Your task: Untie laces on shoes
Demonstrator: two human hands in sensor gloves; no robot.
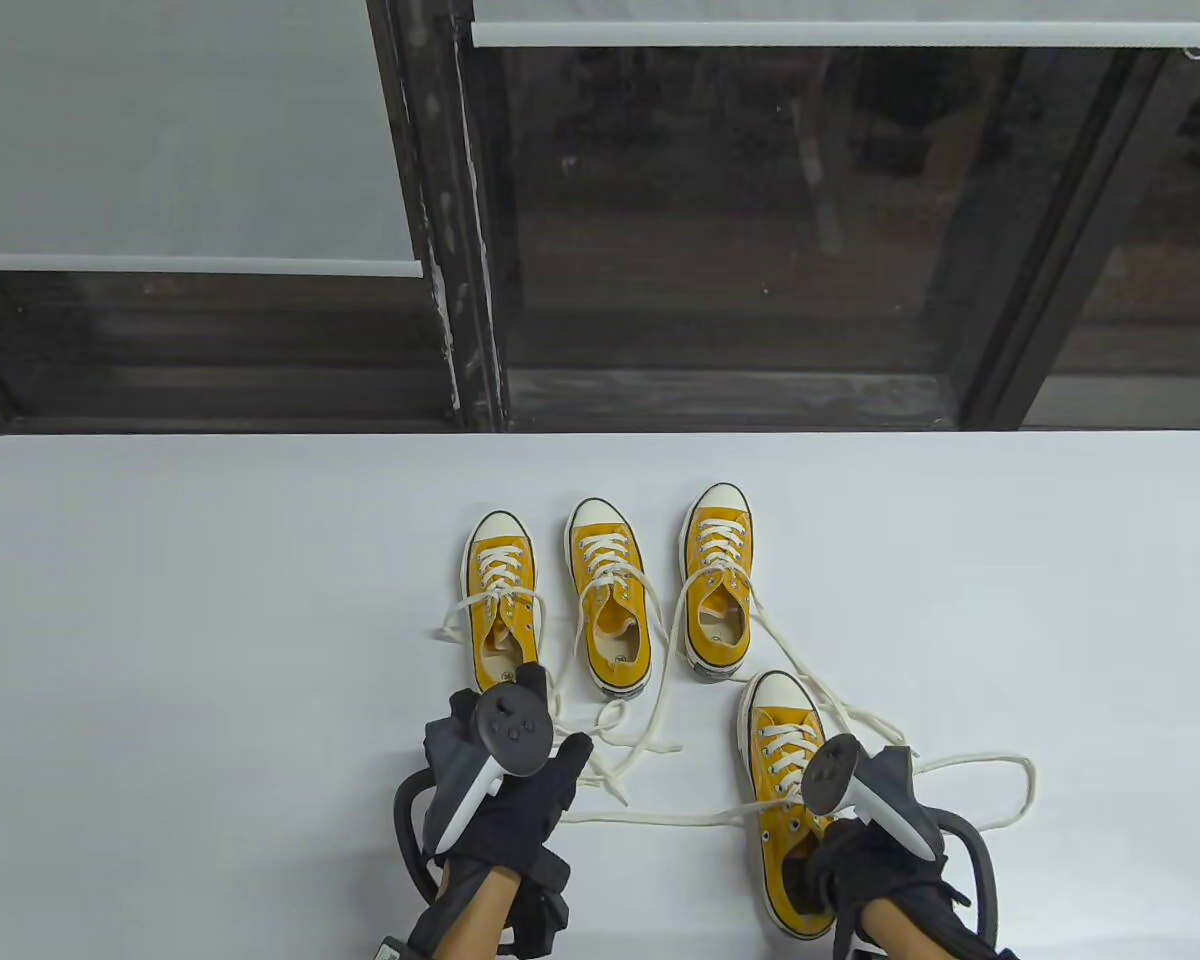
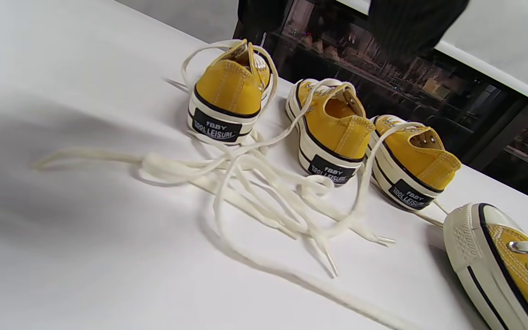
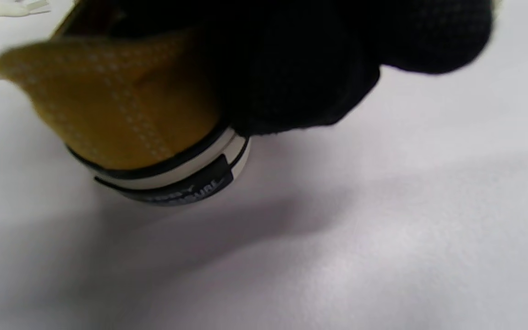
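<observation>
**What is being hidden or cut off**

The heel of the near shoe [image 1: 795,880] is being covered in the table view by the right hand [image 1: 865,870] and its tracker [image 1: 828,772], so the grip cannot be made out there. In the right wrist view, the heel label [image 3: 186,187] is being blurred past reading, and the fingers [image 3: 300,68] are being shown only as a dark mass. In the left wrist view, the near shoe [image 2: 507,266] is being cut off by the right edge, and the left hand's fingers [image 2: 410,23] are being cropped at the top.
</observation>
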